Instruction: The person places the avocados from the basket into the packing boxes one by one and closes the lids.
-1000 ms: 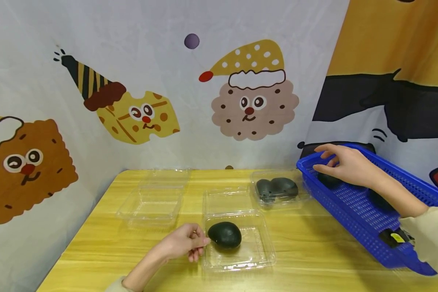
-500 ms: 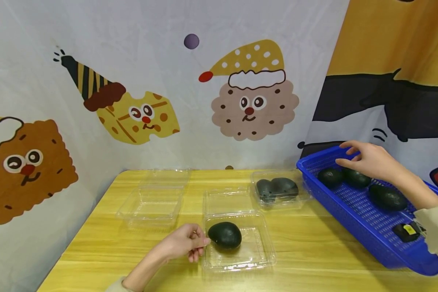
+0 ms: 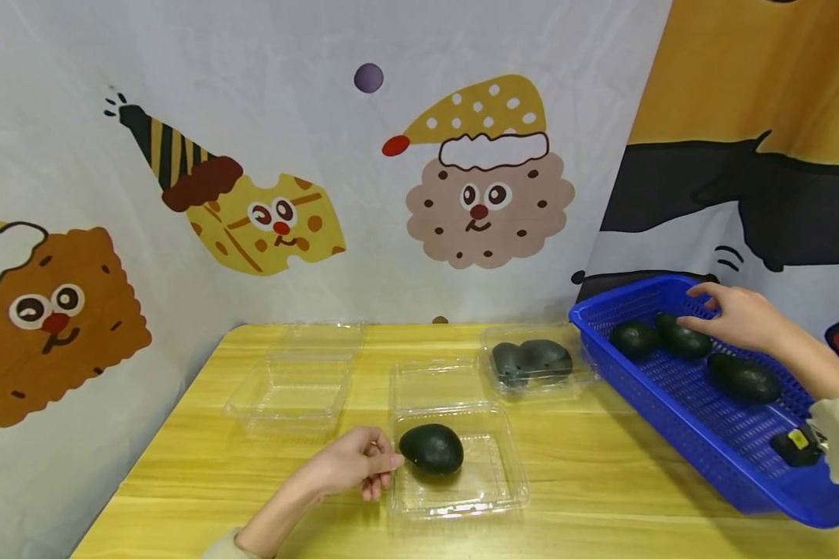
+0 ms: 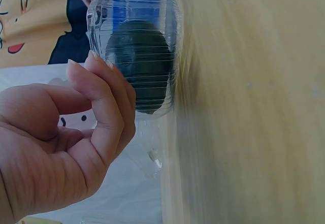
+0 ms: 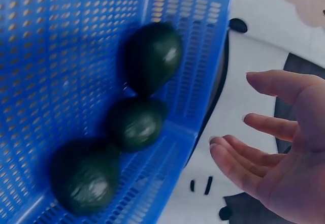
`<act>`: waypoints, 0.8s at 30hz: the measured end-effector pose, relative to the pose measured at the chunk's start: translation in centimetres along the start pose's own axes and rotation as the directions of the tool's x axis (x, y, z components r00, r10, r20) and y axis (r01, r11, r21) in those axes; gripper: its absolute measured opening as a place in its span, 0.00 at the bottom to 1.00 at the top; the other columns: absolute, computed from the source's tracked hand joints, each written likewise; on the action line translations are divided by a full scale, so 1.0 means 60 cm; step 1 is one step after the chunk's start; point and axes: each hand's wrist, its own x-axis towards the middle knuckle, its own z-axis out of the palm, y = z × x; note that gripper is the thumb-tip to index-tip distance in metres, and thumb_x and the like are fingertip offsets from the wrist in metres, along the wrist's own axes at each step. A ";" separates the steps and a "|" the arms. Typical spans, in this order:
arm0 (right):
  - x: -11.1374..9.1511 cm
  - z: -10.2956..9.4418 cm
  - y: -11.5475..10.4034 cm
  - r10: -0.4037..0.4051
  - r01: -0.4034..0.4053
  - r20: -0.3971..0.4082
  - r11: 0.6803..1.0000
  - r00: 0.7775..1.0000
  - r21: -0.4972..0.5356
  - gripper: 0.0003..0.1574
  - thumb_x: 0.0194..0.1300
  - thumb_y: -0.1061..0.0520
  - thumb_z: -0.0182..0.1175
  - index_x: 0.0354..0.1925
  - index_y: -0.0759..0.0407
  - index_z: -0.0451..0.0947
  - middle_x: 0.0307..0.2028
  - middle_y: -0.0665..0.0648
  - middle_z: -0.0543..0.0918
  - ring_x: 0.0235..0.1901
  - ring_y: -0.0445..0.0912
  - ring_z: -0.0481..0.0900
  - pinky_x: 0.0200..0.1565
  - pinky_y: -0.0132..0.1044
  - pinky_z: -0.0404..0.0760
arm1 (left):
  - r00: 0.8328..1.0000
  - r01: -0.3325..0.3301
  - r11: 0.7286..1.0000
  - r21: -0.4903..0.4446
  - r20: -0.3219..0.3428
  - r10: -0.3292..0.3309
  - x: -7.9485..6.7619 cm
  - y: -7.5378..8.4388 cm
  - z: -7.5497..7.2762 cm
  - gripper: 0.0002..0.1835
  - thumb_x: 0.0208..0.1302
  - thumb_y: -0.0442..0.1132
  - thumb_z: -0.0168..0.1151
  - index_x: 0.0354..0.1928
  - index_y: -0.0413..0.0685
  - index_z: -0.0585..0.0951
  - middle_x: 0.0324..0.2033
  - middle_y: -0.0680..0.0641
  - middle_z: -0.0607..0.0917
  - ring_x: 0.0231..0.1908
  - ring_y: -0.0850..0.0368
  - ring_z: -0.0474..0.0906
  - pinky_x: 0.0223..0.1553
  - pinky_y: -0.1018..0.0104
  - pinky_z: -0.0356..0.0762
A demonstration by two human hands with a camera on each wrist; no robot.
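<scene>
My left hand (image 3: pixel 359 464) pinches the left rim of an open clear plastic clamshell box (image 3: pixel 492 497). One dark green avocado (image 3: pixel 431 449) lies in that box, towards its left side. In the left wrist view the avocado (image 4: pixel 141 64) shows through the ribbed wall, beside my fingertips. My right hand (image 3: pixel 739 318), fingers spread and holding nothing, hovers over the far part of a blue plastic basket (image 3: pixel 660 415). The right wrist view has three avocados in the basket, the middle avocado (image 5: pixel 136 124) among them, apart from the hand.
Another open clear box (image 3: pixel 290 396) stands at the left, with no fruit in it. Behind, near the basket, a clear box (image 3: pixel 538 390) contains dark avocados. A small black object with a yellow mark (image 3: pixel 797 446) shows at the right sleeve. A printed cloth (image 3: pixel 363 272) hangs behind the table.
My right hand has moved rightwards over the basket, from its far left corner, uncovering the avocados beneath. My left hand has stayed at the box rim.
</scene>
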 end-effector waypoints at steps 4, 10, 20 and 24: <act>-0.008 0.010 0.024 0.027 -0.025 0.060 0.999 0.998 -0.025 0.40 0.59 0.43 0.59 0.52 0.76 0.64 0.38 0.79 0.75 0.39 0.69 0.74 0.36 0.61 0.73 | 1.000 0.003 1.000 -0.003 0.001 -0.003 0.000 0.000 0.000 0.13 0.62 0.40 0.58 0.33 0.34 0.71 0.21 0.42 0.78 0.15 0.58 0.73 0.15 0.71 0.73; -0.023 0.025 0.067 0.055 -0.053 0.096 0.998 0.994 -0.023 0.39 0.59 0.45 0.59 0.50 0.79 0.63 0.42 0.82 0.72 0.40 0.73 0.71 0.36 0.62 0.72 | 1.000 0.000 1.000 -0.001 0.005 0.000 0.000 0.002 0.001 0.13 0.62 0.40 0.59 0.33 0.34 0.71 0.21 0.41 0.78 0.15 0.58 0.73 0.15 0.71 0.73; -0.043 0.043 0.115 0.117 -0.112 0.177 0.993 0.977 -0.036 0.36 0.58 0.44 0.60 0.47 0.74 0.65 0.43 0.85 0.68 0.40 0.78 0.67 0.34 0.63 0.71 | 1.000 -0.006 1.000 -0.016 0.013 0.006 0.000 0.003 0.003 0.13 0.62 0.39 0.59 0.33 0.33 0.71 0.20 0.41 0.78 0.15 0.59 0.73 0.14 0.73 0.73; -0.049 0.052 0.126 0.135 -0.134 0.218 0.991 0.966 -0.018 0.36 0.56 0.43 0.61 0.48 0.69 0.63 0.46 0.86 0.65 0.41 0.81 0.64 0.33 0.65 0.69 | 1.000 -0.003 1.000 -0.015 0.015 0.003 0.000 0.002 0.003 0.13 0.62 0.39 0.59 0.33 0.33 0.71 0.20 0.41 0.79 0.15 0.59 0.73 0.14 0.73 0.73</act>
